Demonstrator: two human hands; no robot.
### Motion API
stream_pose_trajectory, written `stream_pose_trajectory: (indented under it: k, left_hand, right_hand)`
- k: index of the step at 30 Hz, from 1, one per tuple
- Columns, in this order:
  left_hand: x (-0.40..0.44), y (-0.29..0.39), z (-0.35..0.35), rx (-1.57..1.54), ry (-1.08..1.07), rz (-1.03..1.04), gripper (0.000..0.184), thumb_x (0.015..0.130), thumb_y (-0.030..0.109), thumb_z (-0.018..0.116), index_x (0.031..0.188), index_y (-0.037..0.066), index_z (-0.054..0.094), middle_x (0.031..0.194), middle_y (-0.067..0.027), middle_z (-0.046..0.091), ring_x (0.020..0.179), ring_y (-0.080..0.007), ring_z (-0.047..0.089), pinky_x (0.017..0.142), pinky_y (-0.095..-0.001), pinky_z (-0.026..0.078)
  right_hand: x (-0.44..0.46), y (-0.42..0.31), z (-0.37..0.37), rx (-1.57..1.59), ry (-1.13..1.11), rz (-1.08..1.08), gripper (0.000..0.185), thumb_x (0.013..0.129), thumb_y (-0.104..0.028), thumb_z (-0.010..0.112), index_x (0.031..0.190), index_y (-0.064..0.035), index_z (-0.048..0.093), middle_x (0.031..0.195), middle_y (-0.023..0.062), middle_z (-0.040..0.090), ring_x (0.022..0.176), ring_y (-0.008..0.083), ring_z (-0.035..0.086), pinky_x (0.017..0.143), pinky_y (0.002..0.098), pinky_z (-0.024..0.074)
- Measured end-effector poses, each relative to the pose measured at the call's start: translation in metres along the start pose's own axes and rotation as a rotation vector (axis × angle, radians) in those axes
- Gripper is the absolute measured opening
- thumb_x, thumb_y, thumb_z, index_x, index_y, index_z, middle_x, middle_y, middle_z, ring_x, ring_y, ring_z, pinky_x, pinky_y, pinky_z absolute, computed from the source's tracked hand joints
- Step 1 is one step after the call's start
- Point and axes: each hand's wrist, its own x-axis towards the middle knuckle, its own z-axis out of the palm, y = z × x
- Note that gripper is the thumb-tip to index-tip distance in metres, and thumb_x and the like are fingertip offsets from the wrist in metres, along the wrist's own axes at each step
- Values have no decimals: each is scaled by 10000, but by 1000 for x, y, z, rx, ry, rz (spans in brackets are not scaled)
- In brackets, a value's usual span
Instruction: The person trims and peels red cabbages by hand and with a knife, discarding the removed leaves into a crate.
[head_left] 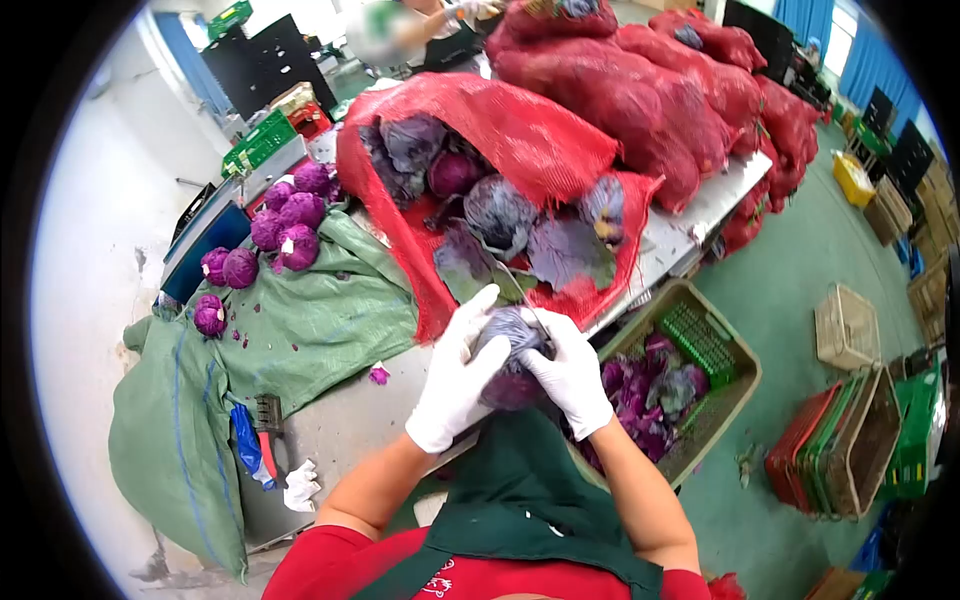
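Note:
In front of my apron is a red cabbage [510, 388], dark leaves on top and purple flesh below. My left hand [455, 375], in a white glove, is closed around its left side. My right hand [570, 375], also gloved, presses its thumb against the cabbage. From the fingers of that hand a thin knife blade [521, 287] sticks out toward the sack; its handle is hidden. Just beyond both hands lies an open red mesh sack [400, 240] holding several cabbages with outer leaves [570, 252].
Peeled red cabbages [300, 212] sit on green woven sacking [330, 300] at left, near a brush-like tool [268, 425]. A crate [735, 385] of leaf trimmings stands at right. Full red sacks [620, 100] are piled behind. Another person [440, 35] works at the back.

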Motion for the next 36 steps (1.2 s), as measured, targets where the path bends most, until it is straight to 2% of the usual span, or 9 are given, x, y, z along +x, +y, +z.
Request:
stream_pose_trajectory:
  k: [3, 5, 6, 13, 15, 17, 22, 25, 36]
  left_hand:
    - [-2, -35, -13, 229, 36, 356, 920, 881, 333, 746, 1555, 9, 209, 1429, -180, 471, 1296, -264, 480, 1103, -394, 366]
    - [3, -58, -23, 746, 122, 283, 1253, 636, 592, 839, 1544, -6, 218, 1474, -247, 404, 1361, -390, 391, 1132, -455, 327]
    - [2, -62, -23, 910, 95, 266, 1229, 644, 569, 846, 1539, -6, 231, 1497, -237, 388, 1381, -378, 383, 1153, -442, 305]
    - [4, -73, -56, 1045, -23, 333, 1072, 641, 496, 842, 1461, -7, 368, 1439, -242, 428, 1337, -409, 422, 1139, -462, 336]
    - [-4, -64, -51, 1038, 25, 240, 1081, 633, 457, 867, 1484, 27, 357, 1481, -245, 384, 1383, -411, 379, 1165, -455, 310]
    - [-2, -66, -40, 1017, 52, 227, 1102, 613, 475, 871, 1483, 29, 363, 1495, -255, 363, 1398, -410, 360, 1168, -458, 306]
    - [5, -63, -18, 1051, 80, 277, 1074, 628, 441, 867, 1470, -1, 368, 1496, -258, 371, 1417, -415, 326, 1186, -453, 269]
    - [11, -70, -31, 1095, 26, 281, 1096, 643, 480, 857, 1482, -3, 343, 1469, -253, 367, 1372, -420, 364, 1159, -458, 303]
    - [16, -70, -42, 1057, -55, 275, 1043, 639, 377, 893, 1481, 53, 372, 1488, -202, 360, 1393, -358, 362, 1165, -431, 303]
  right_hand:
    - [4, 6, 8, -152, 152, -103, 344, 811, -64, 710, 1151, -65, 660, 1029, 80, 694, 880, 217, 665, 801, 335, 530]
    - [9, 1, 10, 26, 204, 158, 252, 860, -47, 687, 1110, -25, 664, 813, 44, 637, 694, 96, 561, 660, 261, 476]
    - [13, 1, 11, 35, 245, 175, 187, 888, -57, 665, 1070, -13, 664, 736, 16, 580, 600, 65, 441, 574, 250, 410]
    - [-7, 60, -81, 453, 369, 758, 296, 932, -184, 634, 1155, -21, 528, 705, 14, 559, 589, 173, 568, 579, 332, 509]
    - [-61, 170, -90, -53, 409, 232, 380, 932, -168, 627, 1256, -12, 503, 826, 81, 625, 747, 247, 632, 736, 381, 547]
    - [-116, 157, -113, -902, 285, 308, 414, 938, -130, 606, 1317, -4, 496, 1036, 143, 668, 944, 250, 651, 880, 379, 525]
    - [-101, 21, -82, -248, 91, 504, 474, 954, -187, 601, 1417, -137, 509, 1083, 205, 696, 888, 289, 706, 789, 362, 547]
    - [-101, 42, -45, -477, 184, 223, 117, 936, -171, 629, 1018, -89, 613, 776, 153, 668, 660, 340, 669, 608, 404, 523]
    - [-60, 52, -20, -548, -14, 15, 136, 905, -156, 633, 970, -75, 546, 825, 157, 590, 689, 374, 623, 595, 431, 509]
